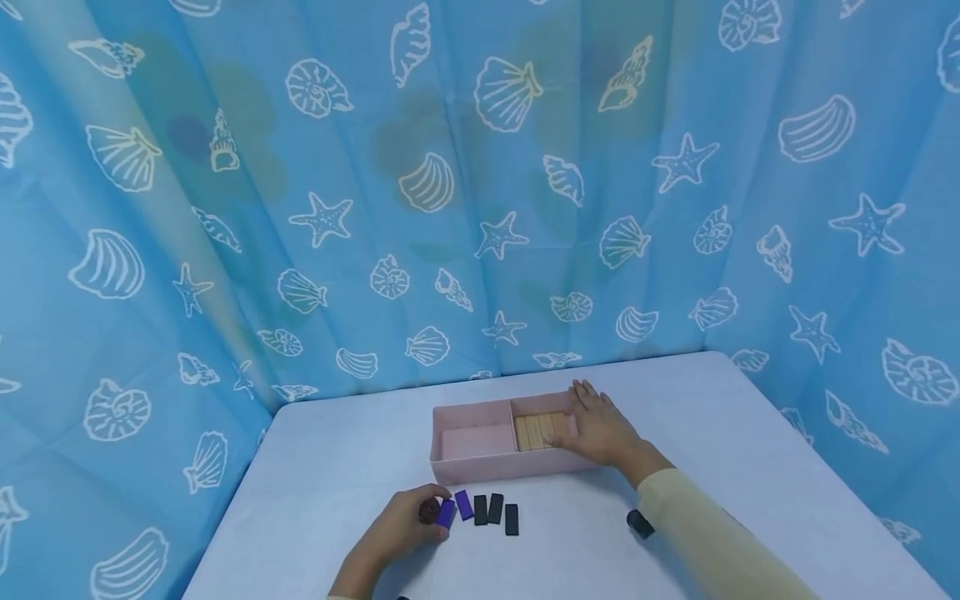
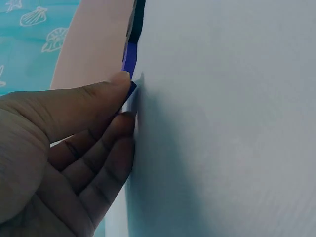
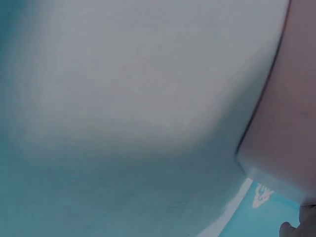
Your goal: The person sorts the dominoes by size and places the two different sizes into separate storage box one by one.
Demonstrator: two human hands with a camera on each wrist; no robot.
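In the head view the left hand [image 1: 401, 523] pinches a purple block [image 1: 446, 513] between thumb and fingers, low at the table. A dark brown round piece [image 1: 429, 511] sits beside that block, within the hand's curve. The left wrist view shows the thumb of the left hand [image 2: 74, 133] against the purple block [image 2: 130, 90]. The right hand [image 1: 603, 433] lies over the right end of the pink box [image 1: 480, 468], fingers extended across its far rim, thumb near the light wooden blocks [image 1: 536, 431]. Only part of the right hand [image 3: 302, 224] shows in the right wrist view, beside the box [image 3: 284, 113].
Right of the left hand lie another purple block [image 1: 464, 505] and several black blocks [image 1: 512, 519] in a row before the box. A divider splits the box; its left compartment is bare. A black object [image 1: 640, 524] shows by the right sleeve. Blue shell-patterned curtain [image 1: 480, 192] surrounds the white table [image 1: 322, 450].
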